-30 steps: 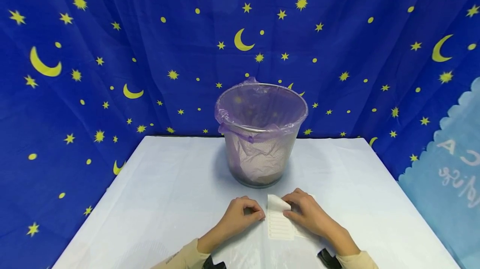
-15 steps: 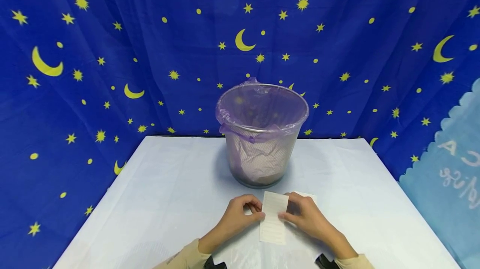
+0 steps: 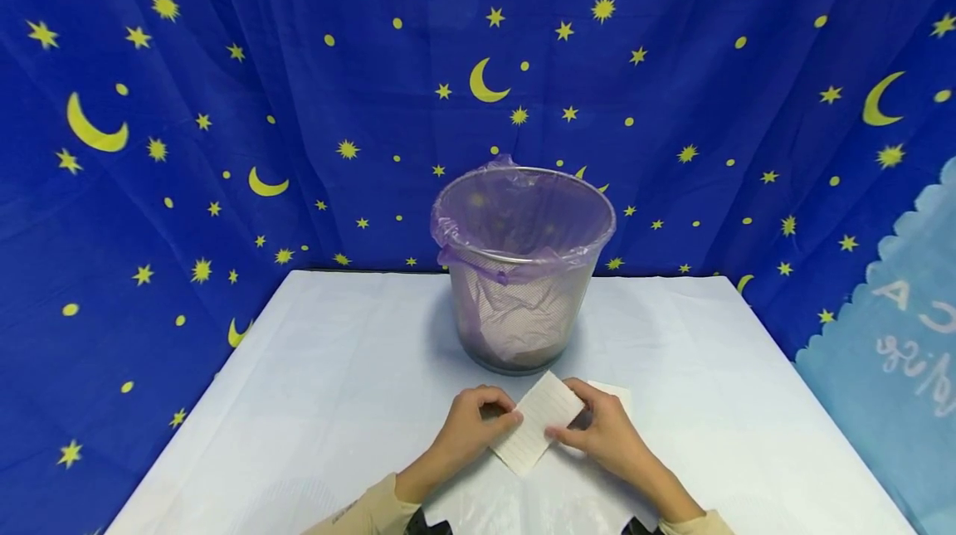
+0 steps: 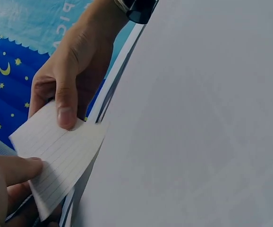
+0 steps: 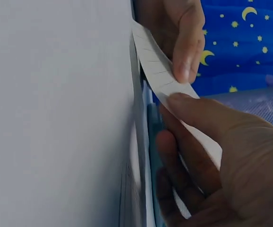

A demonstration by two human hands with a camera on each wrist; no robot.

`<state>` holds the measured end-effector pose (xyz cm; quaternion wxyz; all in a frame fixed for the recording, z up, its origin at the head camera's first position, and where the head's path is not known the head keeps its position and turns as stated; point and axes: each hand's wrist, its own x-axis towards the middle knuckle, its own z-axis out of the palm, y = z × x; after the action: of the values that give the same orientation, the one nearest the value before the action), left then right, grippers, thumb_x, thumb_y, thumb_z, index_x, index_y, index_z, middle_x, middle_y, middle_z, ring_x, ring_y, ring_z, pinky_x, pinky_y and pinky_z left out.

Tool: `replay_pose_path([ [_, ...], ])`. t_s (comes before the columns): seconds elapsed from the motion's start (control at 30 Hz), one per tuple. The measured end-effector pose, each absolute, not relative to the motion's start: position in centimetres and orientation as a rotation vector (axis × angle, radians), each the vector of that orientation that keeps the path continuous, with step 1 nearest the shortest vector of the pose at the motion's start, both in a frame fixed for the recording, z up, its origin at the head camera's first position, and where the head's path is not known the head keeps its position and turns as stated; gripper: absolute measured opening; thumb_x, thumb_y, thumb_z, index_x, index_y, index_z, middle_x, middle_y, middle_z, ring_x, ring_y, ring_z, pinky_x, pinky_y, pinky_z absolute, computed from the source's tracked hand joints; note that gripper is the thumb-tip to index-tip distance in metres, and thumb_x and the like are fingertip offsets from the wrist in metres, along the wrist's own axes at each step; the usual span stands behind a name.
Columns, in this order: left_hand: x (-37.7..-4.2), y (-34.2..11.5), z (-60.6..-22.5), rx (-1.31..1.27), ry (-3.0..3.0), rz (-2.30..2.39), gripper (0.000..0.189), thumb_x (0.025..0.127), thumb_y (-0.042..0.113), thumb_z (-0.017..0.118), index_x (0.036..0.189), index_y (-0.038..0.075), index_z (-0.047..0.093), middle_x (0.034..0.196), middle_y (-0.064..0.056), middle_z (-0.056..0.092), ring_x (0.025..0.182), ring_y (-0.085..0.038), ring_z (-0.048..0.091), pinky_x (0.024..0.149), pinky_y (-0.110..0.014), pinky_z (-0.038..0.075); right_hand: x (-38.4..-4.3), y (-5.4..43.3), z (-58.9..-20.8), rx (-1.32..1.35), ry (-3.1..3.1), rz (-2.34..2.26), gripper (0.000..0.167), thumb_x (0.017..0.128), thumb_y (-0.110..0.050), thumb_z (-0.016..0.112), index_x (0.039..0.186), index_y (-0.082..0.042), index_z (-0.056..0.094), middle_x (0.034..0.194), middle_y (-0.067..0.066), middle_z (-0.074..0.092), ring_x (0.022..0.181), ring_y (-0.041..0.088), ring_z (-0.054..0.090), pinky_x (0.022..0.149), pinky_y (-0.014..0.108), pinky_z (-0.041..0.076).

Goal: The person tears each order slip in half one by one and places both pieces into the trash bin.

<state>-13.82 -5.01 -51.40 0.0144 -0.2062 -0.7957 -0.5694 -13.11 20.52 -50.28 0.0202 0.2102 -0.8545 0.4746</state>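
Note:
A small sheet of lined paper (image 3: 534,427) is held tilted between both hands, just above the table in front of the bin. My left hand (image 3: 472,429) pinches its left edge, thumb on top, as the left wrist view also shows with the lined paper (image 4: 63,156). On the opposite edge, my right hand (image 3: 607,425) pinches with thumb above and fingers beneath. In the right wrist view the paper (image 5: 155,64) bends slightly between the two thumbs. Another pale paper (image 3: 617,394) lies on the table behind the right hand, mostly covered by it.
A mesh waste bin (image 3: 523,311) lined with a purple plastic bag (image 3: 478,253) stands behind the hands. The table (image 3: 336,369) has a white cover. A blue curtain (image 3: 358,87) with moons and stars hangs at the back and sides.
The paper came up off the table, first in the right hand alone, then in both. It has turned from upright to slanted. The left hand now grips its edge.

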Motion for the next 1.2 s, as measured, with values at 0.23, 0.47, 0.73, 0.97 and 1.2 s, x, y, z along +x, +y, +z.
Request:
replay_pose_path([
  [0.23,-13.9,-5.0,-51.5,-0.617,-2.454,-1.868,0.007,0.091,0.015,0.082,0.091,0.008,0.079,0.089,-0.005,0.076,0.083,-0.005,0.066,0.081,-0.022,0.054,-12.3,19.6,-50.2,0.696,-2.734,1.505,0.072,0.078,-0.03,0.095,0.138,-0.017,0.058,0.109,-0.001,0.075,0.088,0.008,0.069,0.076,0.026,0.056],
  [0.47,-14.0,-5.0,-51.2,-0.572,-2.462,-1.908,0.005,0.09,0.015,0.083,0.09,0.011,0.08,0.091,-0.004,0.076,0.091,-0.008,0.068,0.088,-0.024,0.053,-11.7,19.0,-49.8,0.746,-2.735,1.463,0.077,0.077,-0.031,0.095,0.14,-0.023,0.052,0.098,-0.005,0.076,0.08,0.006,0.068,0.07,0.026,0.054],
  [0.73,-13.9,-5.0,-51.1,-0.578,-2.498,-1.88,0.007,0.09,0.018,0.083,0.09,0.013,0.08,0.091,-0.001,0.076,0.092,-0.009,0.066,0.09,-0.027,0.05,-11.4,18.4,-50.0,0.748,-2.657,1.33,0.033,0.09,-0.039,0.084,0.116,-0.031,0.066,0.099,-0.016,0.075,0.082,0.002,0.067,0.072,0.026,0.053],
  [0.97,-13.7,-4.9,-50.9,-0.656,-2.471,-1.912,0.007,0.09,0.02,0.085,0.09,0.014,0.081,0.092,-0.002,0.077,0.092,-0.008,0.067,0.092,-0.028,0.051,-11.4,18.1,-50.0,0.814,-2.547,1.365,0.006,0.099,-0.023,0.076,0.097,-0.029,0.074,0.093,-0.018,0.076,0.083,0.001,0.07,0.076,0.025,0.056],
  [1.2,-13.8,-4.8,-50.8,-0.765,-2.404,-1.99,0.011,0.092,0.017,0.083,0.096,0.008,0.081,0.095,-0.011,0.079,0.092,-0.008,0.07,0.091,-0.028,0.054,-11.4,17.7,-50.0,0.841,-2.518,1.38,0.004,0.1,-0.027,0.074,0.096,-0.028,0.075,0.093,-0.019,0.077,0.088,0.002,0.072,0.081,0.027,0.058],
])
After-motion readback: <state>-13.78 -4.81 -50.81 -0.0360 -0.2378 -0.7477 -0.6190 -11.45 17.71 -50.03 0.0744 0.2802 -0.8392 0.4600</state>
